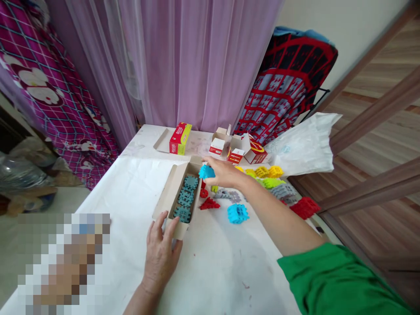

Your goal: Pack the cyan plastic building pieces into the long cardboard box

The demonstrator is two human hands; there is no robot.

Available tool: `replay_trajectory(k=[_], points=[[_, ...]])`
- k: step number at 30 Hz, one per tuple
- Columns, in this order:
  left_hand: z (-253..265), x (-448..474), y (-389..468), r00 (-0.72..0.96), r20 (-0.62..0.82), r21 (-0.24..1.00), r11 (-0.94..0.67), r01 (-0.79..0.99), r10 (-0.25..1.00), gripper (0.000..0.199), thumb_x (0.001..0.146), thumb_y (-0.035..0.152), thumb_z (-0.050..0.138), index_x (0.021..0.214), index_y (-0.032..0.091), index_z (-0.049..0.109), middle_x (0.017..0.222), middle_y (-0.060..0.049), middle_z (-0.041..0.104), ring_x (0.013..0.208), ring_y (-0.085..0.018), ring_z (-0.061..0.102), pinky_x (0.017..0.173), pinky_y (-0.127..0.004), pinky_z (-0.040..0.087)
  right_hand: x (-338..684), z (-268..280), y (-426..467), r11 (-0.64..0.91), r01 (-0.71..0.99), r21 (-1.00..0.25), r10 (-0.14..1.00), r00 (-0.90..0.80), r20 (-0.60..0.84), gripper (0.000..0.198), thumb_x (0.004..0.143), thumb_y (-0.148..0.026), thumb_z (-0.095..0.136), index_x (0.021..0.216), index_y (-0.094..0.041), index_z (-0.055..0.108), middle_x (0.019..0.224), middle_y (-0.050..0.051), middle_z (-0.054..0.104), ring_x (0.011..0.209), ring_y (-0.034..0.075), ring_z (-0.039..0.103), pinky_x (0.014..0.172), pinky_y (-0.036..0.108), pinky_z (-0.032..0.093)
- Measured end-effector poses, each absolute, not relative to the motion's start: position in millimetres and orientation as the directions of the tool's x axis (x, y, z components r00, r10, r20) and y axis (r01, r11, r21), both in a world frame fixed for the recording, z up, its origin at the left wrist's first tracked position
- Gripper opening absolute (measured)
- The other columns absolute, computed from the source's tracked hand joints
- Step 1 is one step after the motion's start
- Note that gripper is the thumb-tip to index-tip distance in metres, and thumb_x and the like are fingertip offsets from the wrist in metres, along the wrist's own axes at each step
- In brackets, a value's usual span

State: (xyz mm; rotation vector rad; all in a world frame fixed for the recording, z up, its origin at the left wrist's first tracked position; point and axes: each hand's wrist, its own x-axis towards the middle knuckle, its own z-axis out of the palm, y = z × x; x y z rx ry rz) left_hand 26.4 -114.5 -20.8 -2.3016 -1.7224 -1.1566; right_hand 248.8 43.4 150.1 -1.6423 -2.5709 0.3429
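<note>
An open cardboard box [190,164] lies lengthwise on the white table, with dark teal interlocking plastic blocks [186,197] in a row inside. My left hand [163,249] grips the near end of this box, its fingers spread over the edge and the open flap. At the far end, my right hand [225,173] is closed on bright blue interlocking blocks [206,172], held just above the box's right side. Another stack of blue blocks [238,213] rests on the table below my right forearm. Red pieces [209,203] lie right beside the box.
Yellow blocks [269,171], grey blocks [284,191] and red blocks [306,208] sit along the right edge. Small red cartons [235,155] and a red-and-yellow carton [180,139] stand at the back. A white plastic bag [302,146] lies at the back right. A pixelated patch covers the lower left.
</note>
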Motion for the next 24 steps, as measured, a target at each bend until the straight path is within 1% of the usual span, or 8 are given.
replay_trajectory(k=[3,9,12,16,18,21,24], points=[[-20.9,26.6,-115.8,0.104,0.57,0.384,-0.376,0.843,0.815,0.059,0.077,0.007,0.057,0.133,0.024,0.047,0.144,-0.016,0.043,0.132,-0.033,0.045,0.103,-0.052,0.044,214.9,130.5,66.2,0.464,0.881,-0.091,0.875,-0.472,-0.106,0.069,0.076,-0.039,0.064,0.137,-0.017,0.04,0.128,0.014,0.062,0.113,0.031,0.059,0.091,0.04,0.042],[-24.3,25.7,-117.0,0.1,0.565,0.389,-0.37,0.844,0.819,0.059,0.077,0.005,0.056,0.132,0.023,0.049,0.145,-0.016,0.042,0.134,-0.032,0.043,0.104,-0.052,0.044,190.6,100.1,75.6,0.483,0.875,0.049,0.867,-0.469,-0.168,0.066,0.073,-0.038,0.065,0.131,-0.016,0.042,0.12,0.017,0.065,0.109,0.032,0.06,0.09,0.043,0.039],[-25.2,25.6,-117.6,0.106,0.556,0.391,-0.372,0.842,0.824,0.06,0.076,0.006,0.057,0.133,0.025,0.049,0.146,-0.015,0.042,0.134,-0.032,0.044,0.104,-0.051,0.044,187.4,95.0,75.4,0.476,0.877,0.072,0.871,-0.459,-0.176,0.07,0.073,-0.037,0.065,0.134,-0.015,0.039,0.118,0.018,0.065,0.108,0.032,0.061,0.092,0.044,0.037],[-22.8,28.0,-118.3,0.082,0.559,0.408,-0.36,0.839,0.825,0.063,0.074,0.005,0.056,0.134,0.026,0.049,0.145,-0.015,0.044,0.133,-0.032,0.044,0.105,-0.052,0.042,185.5,90.6,76.5,0.471,0.878,0.086,0.872,-0.449,-0.194,0.087,0.074,-0.037,0.065,0.147,-0.013,0.025,0.117,0.019,0.066,0.108,0.033,0.062,0.097,0.048,0.032],[-21.2,29.1,-118.5,0.074,0.561,0.411,-0.356,0.839,0.824,0.064,0.074,0.005,0.056,0.134,0.026,0.049,0.144,-0.015,0.045,0.133,-0.032,0.044,0.106,-0.052,0.042,184.9,89.0,77.1,0.46,0.883,0.096,0.876,-0.434,-0.212,0.091,0.074,-0.037,0.066,0.15,-0.012,0.021,0.118,0.02,0.066,0.108,0.033,0.061,0.1,0.05,0.028],[-19.6,29.5,-118.7,0.077,0.563,0.402,-0.354,0.844,0.823,0.064,0.074,0.004,0.055,0.134,0.026,0.048,0.144,-0.014,0.045,0.133,-0.032,0.044,0.107,-0.052,0.041,183.8,87.7,78.1,0.443,0.891,0.097,0.881,-0.412,-0.231,0.09,0.075,-0.036,0.066,0.15,-0.013,0.022,0.118,0.02,0.066,0.108,0.033,0.062,0.104,0.051,0.023],[-18.8,29.0,-118.8,0.081,0.569,0.393,-0.357,0.847,0.819,0.061,0.074,0.005,0.055,0.132,0.025,0.05,0.143,-0.014,0.045,0.133,-0.031,0.044,0.106,-0.052,0.042,183.0,87.8,78.7,0.431,0.898,0.09,0.885,-0.4,-0.24,0.089,0.075,-0.036,0.068,0.149,-0.014,0.023,0.118,0.019,0.067,0.109,0.032,0.062,0.105,0.053,0.021]])
